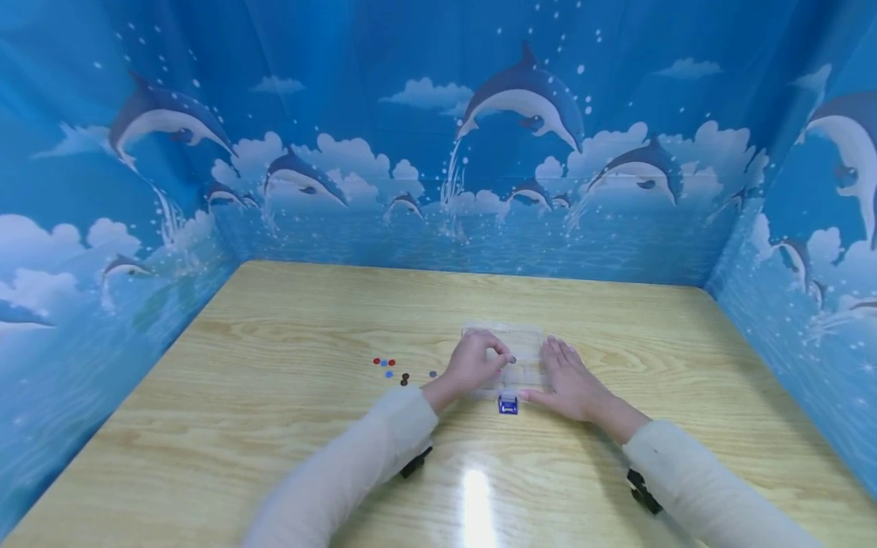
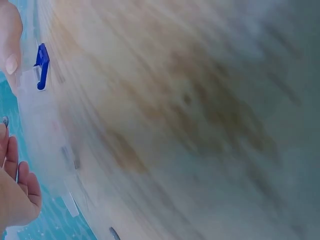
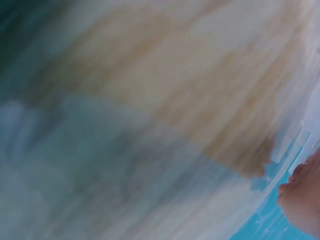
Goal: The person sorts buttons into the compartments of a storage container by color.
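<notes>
My left hand is over a clear plastic box, pinching a small dark round disc between thumb and fingertips. In the left wrist view the same disc shows greyish at the fingertips. Flat along the box's right side lies my right hand, fingers straight and thumb by the front edge. A blue latch sits at the front of the box, also seen as a blue clip in the left wrist view. Part of the box is hidden behind the left hand.
Left of the box, several small discs lie on the wooden table: red ones, blue ones, dark ones and a grey one. A blue dolphin-print curtain surrounds the table's back and sides.
</notes>
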### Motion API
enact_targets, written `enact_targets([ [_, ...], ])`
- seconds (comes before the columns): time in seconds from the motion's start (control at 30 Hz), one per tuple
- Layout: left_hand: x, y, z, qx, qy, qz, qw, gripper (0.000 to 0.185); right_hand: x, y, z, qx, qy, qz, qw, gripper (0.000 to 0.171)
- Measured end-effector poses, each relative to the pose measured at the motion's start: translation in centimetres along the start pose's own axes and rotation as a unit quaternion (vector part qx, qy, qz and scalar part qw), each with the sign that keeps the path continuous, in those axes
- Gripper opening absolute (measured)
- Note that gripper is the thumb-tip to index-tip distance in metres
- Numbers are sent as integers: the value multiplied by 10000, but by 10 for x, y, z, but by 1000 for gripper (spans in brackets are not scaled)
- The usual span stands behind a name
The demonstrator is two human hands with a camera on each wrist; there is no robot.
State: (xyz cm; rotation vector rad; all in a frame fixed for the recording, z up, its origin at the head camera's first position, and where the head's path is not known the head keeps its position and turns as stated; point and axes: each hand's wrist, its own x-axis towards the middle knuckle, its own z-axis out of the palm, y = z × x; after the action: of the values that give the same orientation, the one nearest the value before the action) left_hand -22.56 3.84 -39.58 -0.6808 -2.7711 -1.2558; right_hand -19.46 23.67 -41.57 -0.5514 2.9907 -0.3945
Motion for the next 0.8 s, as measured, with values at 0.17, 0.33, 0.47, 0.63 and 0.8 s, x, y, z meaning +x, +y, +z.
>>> enact_targets([
  [0.17,1,1,5,296,27,145,9995,8,0,0,0,24,-9,4,10000,100],
  [0.33,1,3,8,565,-27,170,9983,9,0,-1,0,52,3,0,10000,100],
  [0.47,1,4,10,679,-89,210,9974,9,0,-1,-1,65,14,-4,10000,100],
  [0.63,1,4,11,716,-110,235,9971,7,0,-2,-1,79,43,-11,10000,99],
  [0.8,0,4,12,796,-83,274,9964,5,0,-2,0,59,53,-36,10000,99],
])
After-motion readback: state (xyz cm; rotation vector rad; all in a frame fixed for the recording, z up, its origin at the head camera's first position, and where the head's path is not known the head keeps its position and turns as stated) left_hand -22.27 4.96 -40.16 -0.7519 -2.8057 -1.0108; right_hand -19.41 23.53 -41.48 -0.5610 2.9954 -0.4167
